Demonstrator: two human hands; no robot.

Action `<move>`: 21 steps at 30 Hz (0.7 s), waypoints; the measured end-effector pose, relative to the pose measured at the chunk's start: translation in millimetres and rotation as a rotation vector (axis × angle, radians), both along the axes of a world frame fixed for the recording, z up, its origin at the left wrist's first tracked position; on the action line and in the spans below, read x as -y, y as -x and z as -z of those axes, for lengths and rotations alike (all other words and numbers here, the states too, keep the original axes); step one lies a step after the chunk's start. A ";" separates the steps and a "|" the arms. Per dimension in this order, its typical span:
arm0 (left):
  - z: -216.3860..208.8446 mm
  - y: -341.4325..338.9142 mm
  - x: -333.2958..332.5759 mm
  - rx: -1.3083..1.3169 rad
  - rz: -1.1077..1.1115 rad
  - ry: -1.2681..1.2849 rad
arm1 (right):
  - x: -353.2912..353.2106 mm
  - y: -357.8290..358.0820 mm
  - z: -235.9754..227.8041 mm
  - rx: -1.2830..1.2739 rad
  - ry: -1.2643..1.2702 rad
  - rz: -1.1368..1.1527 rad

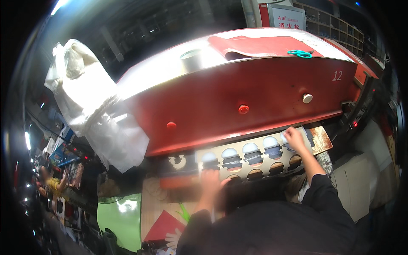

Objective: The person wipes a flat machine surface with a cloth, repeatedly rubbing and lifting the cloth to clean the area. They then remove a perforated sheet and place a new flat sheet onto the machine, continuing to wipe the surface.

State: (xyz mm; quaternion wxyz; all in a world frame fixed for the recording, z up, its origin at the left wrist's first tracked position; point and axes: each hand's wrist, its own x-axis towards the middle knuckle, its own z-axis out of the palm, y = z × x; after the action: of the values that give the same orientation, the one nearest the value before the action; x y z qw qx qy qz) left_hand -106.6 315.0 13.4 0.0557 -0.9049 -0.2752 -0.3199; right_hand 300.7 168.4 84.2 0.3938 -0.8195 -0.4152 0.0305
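A tan board (238,169) with two rows of rounded cut-outs lies in front of me, below the red machine's face. Across its far row sit pale, dome-shaped pieces (250,148), with dark blue-grey material (254,159) below several of them. At the board's right end, the bent fingers of my right hand (294,137) close on the edge of a pale piece (284,137). My left hand (210,180) is beside the board's near left corner, just below the leftmost pale piece (209,158). Motion smears its fingers, so its grip does not show.
The red machine (204,102) has two red buttons and a white knob. On top lie red sheets (263,45), teal-handled scissors (300,54) and a roll (191,60). A white plastic bag (97,106) hangs at left. A curved tan piece (177,162) lies left of the board.
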 end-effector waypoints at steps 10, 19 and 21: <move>-2.9 0.0 1.8 0.022 -0.013 -0.010 | -31.1 165.0 23.0 0.153 -0.003 -0.393; -15.5 11.4 28.5 -0.043 -0.024 0.175 | -50.4 228.9 3.5 0.095 0.022 -0.600; -20.2 18.9 43.4 -0.109 -0.040 0.236 | -70.9 233.6 4.3 0.103 0.041 -0.543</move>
State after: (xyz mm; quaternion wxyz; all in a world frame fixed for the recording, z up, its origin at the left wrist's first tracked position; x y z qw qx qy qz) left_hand -125.5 271.6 33.6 -0.0298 -0.9155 -0.3255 -0.2347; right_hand 67.1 239.3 79.8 0.3330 -0.6866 -0.6384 0.1013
